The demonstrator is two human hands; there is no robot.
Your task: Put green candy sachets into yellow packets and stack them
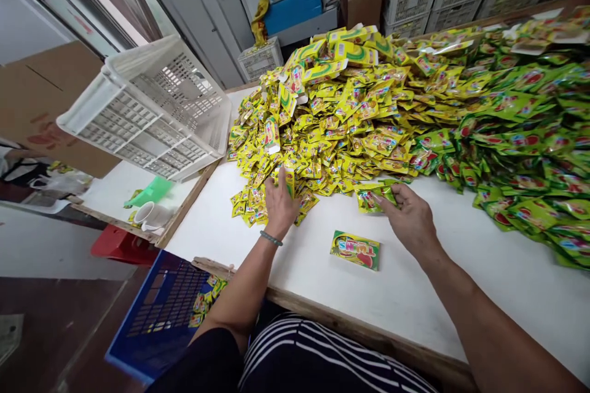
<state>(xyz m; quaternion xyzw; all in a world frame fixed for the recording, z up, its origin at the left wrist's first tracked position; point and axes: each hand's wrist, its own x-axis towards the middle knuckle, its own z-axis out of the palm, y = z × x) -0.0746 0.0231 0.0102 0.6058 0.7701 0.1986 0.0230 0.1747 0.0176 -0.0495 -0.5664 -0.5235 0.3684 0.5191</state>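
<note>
My left hand [280, 204] reaches to the near edge of a heap of yellow sachets [332, 135], its fingers stretched out and apart. Against its fingers stands a small yellow carton [289, 179]; no closed grip on it is visible. My right hand [412, 219] pinches green-yellow sachets [369, 198] between thumb and fingers, just above the white tabletop [318, 252]. Between my forearms a flat printed carton [355, 250] lies on the table, with a watermelon picture and coloured letters on its face.
Green sachets [530, 153] are heaped at the right. Several yellow cartons [353, 54] lie atop the yellow heap. A white plastic crate [152, 110] tilts at the left, near a white mug [152, 216]. Below the table edge sits a blue crate [157, 304] with sachets inside.
</note>
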